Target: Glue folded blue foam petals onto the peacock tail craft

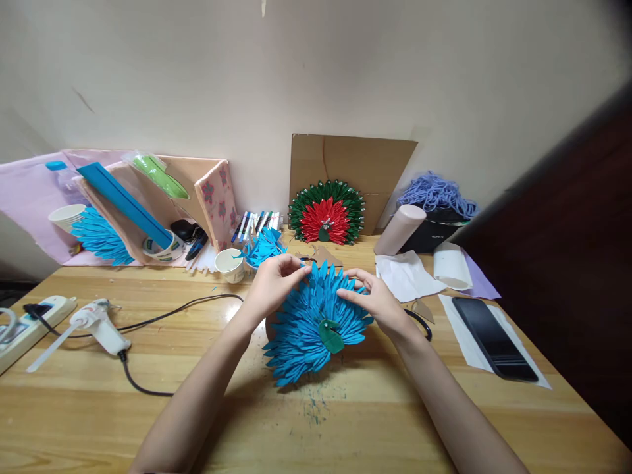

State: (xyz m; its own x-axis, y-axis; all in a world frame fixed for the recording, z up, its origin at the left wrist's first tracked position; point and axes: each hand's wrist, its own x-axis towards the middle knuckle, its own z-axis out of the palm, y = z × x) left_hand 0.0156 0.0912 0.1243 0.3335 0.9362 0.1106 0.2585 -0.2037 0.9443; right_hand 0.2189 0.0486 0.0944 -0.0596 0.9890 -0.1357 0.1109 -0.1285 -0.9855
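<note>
Wooden table (pixel 375 421), hands (pixel 272 282) holding blue peacock (pixel 303 329)

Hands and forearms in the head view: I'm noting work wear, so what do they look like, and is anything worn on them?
The left hand and right hand are bare, with no gloves, rings or watch visible. No sleeve shows on the left forearm or right forearm. Nail details are too small to tell.

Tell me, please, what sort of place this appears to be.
Probably a craft table, perhaps at home or in a workshop, judging by the glue gun, the markers and the blue peacock.
</note>
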